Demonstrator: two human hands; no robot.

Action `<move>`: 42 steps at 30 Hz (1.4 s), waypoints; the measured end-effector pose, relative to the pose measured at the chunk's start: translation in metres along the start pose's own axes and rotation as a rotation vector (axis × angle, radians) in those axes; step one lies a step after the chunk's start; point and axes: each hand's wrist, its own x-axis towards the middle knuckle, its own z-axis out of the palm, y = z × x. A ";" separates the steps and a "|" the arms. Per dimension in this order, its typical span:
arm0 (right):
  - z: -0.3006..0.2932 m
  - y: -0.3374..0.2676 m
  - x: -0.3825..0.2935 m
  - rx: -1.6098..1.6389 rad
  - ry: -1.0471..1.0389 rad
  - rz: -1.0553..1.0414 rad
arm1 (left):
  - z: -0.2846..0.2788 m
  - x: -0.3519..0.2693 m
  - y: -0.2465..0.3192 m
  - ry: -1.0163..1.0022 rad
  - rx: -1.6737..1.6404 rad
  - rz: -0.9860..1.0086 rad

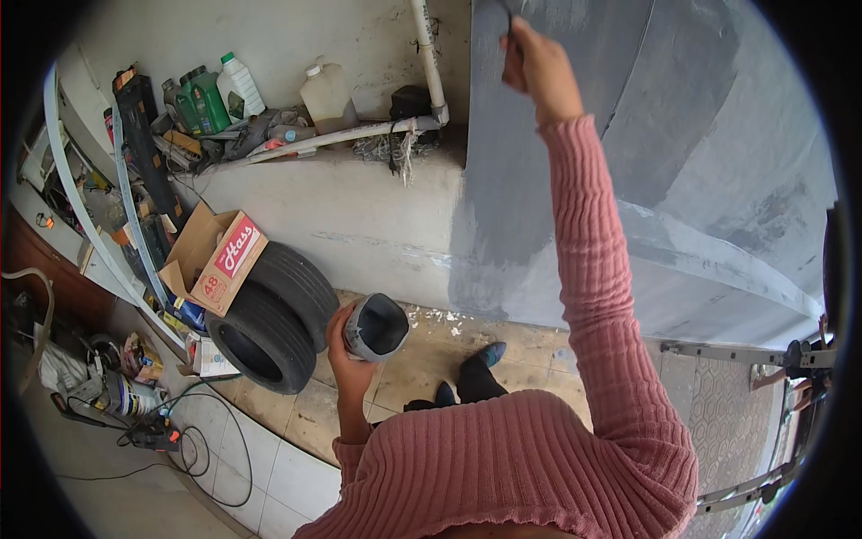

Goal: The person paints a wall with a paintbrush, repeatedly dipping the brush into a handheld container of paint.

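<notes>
My left hand (348, 364) is wrapped around a cut-open plastic container (377, 327) with dark grey paint inside, held low before my body. High up at the wall, my right hand (532, 60) grips a thin dark handle (510, 28); its far end is blurred at the picture's top edge, so the tool's kind cannot be told. Behind that hand, the wall (559, 155) bears dark grey paint in uneven patches, with lighter grey areas to the right. The paint's edge meets a bare whitish wall (377, 222) on the left.
Two black tyres (262, 337) and an open cardboard box (229, 263) stand left of the container. A ledge holds plastic jugs (330, 98) and a green bottle (204, 101), under a white pipe (431, 74). Cables (249, 465) lie on the floor; a metal ladder (734, 354) is at right.
</notes>
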 end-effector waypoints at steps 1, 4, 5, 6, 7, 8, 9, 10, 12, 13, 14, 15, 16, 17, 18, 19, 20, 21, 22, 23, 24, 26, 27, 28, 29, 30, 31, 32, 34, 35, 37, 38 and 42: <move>-0.005 0.026 -0.001 -0.065 0.030 0.061 | -0.002 -0.002 -0.001 0.004 -0.002 0.003; -0.020 0.127 -0.049 -0.506 0.129 0.182 | -0.009 -0.006 -0.003 -0.001 0.023 -0.026; -0.027 0.165 -0.080 -0.686 0.109 0.107 | -0.011 -0.007 -0.001 -0.004 0.052 -0.036; -0.031 0.206 -0.112 -0.763 0.143 0.284 | -0.012 -0.007 0.000 -0.006 0.082 -0.044; -0.034 0.235 -0.147 -0.726 0.079 0.414 | -0.014 -0.008 -0.001 -0.001 0.081 -0.041; -0.035 0.257 -0.179 -0.689 0.037 0.490 | -0.016 -0.009 -0.001 0.007 0.076 -0.053; -0.037 0.275 -0.204 -0.621 0.016 0.612 | -0.018 -0.008 -0.002 0.012 0.070 -0.065; -0.032 0.276 -0.219 -0.579 -0.026 0.695 | -0.022 -0.008 -0.004 0.020 0.079 -0.066; -0.037 0.272 -0.223 -0.541 -0.049 0.782 | -0.022 -0.006 -0.008 0.013 0.070 -0.054; -0.042 0.266 -0.213 -0.516 -0.068 0.691 | -0.021 -0.007 -0.007 0.002 0.069 -0.060; -0.048 0.259 -0.200 -0.490 -0.085 0.603 | -0.018 -0.004 -0.006 0.005 0.064 -0.046; -0.057 0.246 -0.173 -0.518 -0.168 0.451 | -0.013 -0.001 -0.004 0.006 0.057 -0.033; -0.044 0.200 -0.145 -0.427 -0.153 0.523 | -0.016 -0.003 -0.005 0.005 0.072 -0.056; -0.030 0.147 -0.118 -0.194 -0.035 0.711 | -0.016 -0.003 -0.006 0.010 0.084 -0.026; -0.025 0.108 -0.098 -0.109 -0.052 0.617 | -0.015 -0.003 -0.005 0.009 0.094 0.009; -0.022 0.080 -0.080 -0.043 -0.065 0.509 | -0.013 -0.004 -0.007 -0.003 0.096 -0.004; -0.016 0.049 -0.064 -0.063 -0.101 0.353 | -0.010 -0.005 -0.008 0.002 0.062 -0.018; -0.011 0.027 -0.049 -0.074 -0.081 0.215 | -0.009 -0.007 -0.008 0.010 0.029 -0.032; -0.010 0.016 -0.034 -0.092 -0.056 0.071 | -0.007 -0.007 -0.007 0.000 0.026 -0.037; -0.012 0.018 -0.017 -0.094 -0.051 0.075 | -0.006 -0.006 -0.006 -0.013 0.039 -0.033; -0.013 0.022 0.001 -0.024 -0.022 -0.014 | -0.004 -0.007 -0.005 -0.024 0.051 -0.029; -0.012 0.038 0.007 0.053 0.000 -0.098 | -0.008 -0.008 -0.007 -0.023 0.067 -0.031; -0.013 0.060 0.000 -0.045 0.060 -0.032 | -0.010 -0.009 -0.008 -0.018 0.078 -0.027; -0.016 0.087 -0.008 -0.144 0.121 0.033 | -0.011 -0.011 -0.009 -0.014 0.079 -0.028; -0.025 0.122 -0.019 -0.207 0.139 0.032 | -0.010 -0.011 -0.009 -0.015 0.068 -0.044; -0.030 0.159 -0.037 -0.335 0.179 -0.013 | -0.011 -0.013 -0.010 -0.011 0.061 -0.061; -0.034 0.197 -0.062 -0.433 0.218 0.042 | -0.012 -0.016 -0.010 -0.006 0.061 -0.061; -0.040 0.236 -0.090 -0.481 0.229 0.060 | -0.013 -0.017 -0.009 -0.022 0.056 -0.090; -0.047 0.306 -0.153 -0.565 0.203 0.227 | -0.011 -0.017 -0.012 -0.033 0.052 -0.111; -0.048 0.333 -0.183 -0.624 0.165 0.371 | -0.013 -0.019 -0.013 -0.063 0.128 -0.084; -0.040 0.380 -0.237 -0.745 0.105 0.648 | -0.016 -0.020 -0.012 -0.087 0.226 -0.062; -0.038 0.404 -0.261 -0.820 0.080 0.733 | -0.014 -0.020 -0.012 -0.088 0.227 -0.069; -0.063 0.519 -0.329 -0.857 -0.095 1.171 | 0.000 -0.009 -0.004 -0.074 0.181 -0.025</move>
